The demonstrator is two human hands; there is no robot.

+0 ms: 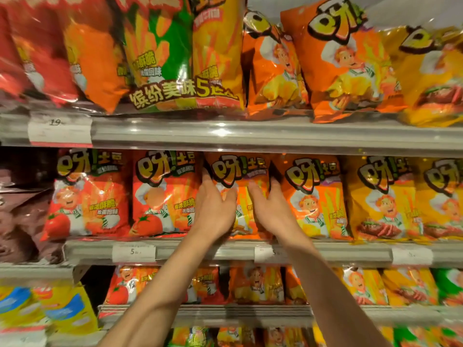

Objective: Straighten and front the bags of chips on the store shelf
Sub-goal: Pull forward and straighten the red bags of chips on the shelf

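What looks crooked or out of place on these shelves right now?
On the top shelf, the orange bag leans left and its bottom corner hangs over the shelf edge. The yellow bag beside it also overhangs. The middle row stands fairly straight.

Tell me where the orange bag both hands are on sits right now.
In the head view the orange bag stands mid-frame on the middle shelf, between a red tomato bag and another orange bag, left hand and right hand on its sides.
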